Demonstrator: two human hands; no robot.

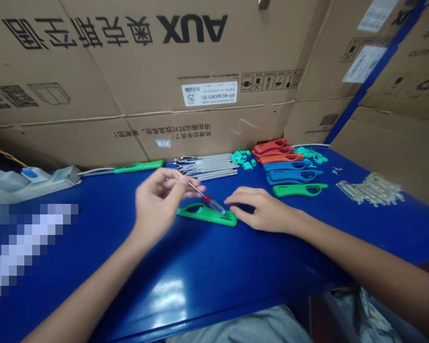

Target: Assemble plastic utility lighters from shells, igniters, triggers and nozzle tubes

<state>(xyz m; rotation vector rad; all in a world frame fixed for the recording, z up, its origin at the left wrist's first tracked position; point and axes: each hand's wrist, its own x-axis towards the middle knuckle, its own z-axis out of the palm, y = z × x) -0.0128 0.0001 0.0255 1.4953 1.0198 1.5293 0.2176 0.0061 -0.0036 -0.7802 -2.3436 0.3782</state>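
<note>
Your left hand [160, 195] pinches one screwdriver [210, 199] by its shaft; your right hand [259, 207], half-open, is empty. Table [264, 276]: three green casings [214, 219], one beneath the screwdriver, others at its 10 and 3 o'clock.

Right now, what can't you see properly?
All in the head view:
Palm of the right hand: its back hides it.
Blue table: left patch covered by pixelation.
Clear pieces: too small and blurred to count.
Green casing: partly behind the screwdriver.

Seeing smooth plastic on green casing [208, 216], satin metal on rods [218, 166] at bench [214, 267] far edge, gloss (glare) toward near edge.
</note>
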